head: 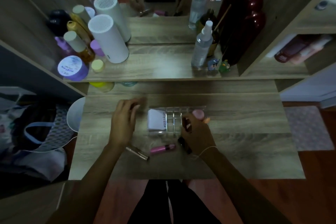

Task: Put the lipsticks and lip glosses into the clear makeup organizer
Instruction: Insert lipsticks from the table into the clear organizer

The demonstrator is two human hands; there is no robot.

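The clear makeup organizer point(174, 123) stands mid-table, with a white box point(156, 120) in its left compartment. My right hand point(197, 134) hovers over its right side, fingers closed on a dark tube point(186, 123); a pink round-capped item point(198, 113) sits at my fingertips. A black tube point(184, 144) lies under that hand's edge. A pink lip gloss point(162, 148) and a thin metallic tube point(138, 153) lie in front of the organizer. My left hand point(124, 122) is left of the organizer, fingers curled and blurred; I cannot tell if it holds anything.
A raised shelf behind holds white cylinders point(107, 38), bottles, a purple jar point(72, 68), spray bottles point(202, 45) and small figurines point(219, 65) before a mirror. A white round object point(75, 114) and a bag point(41, 131) are left of the table.
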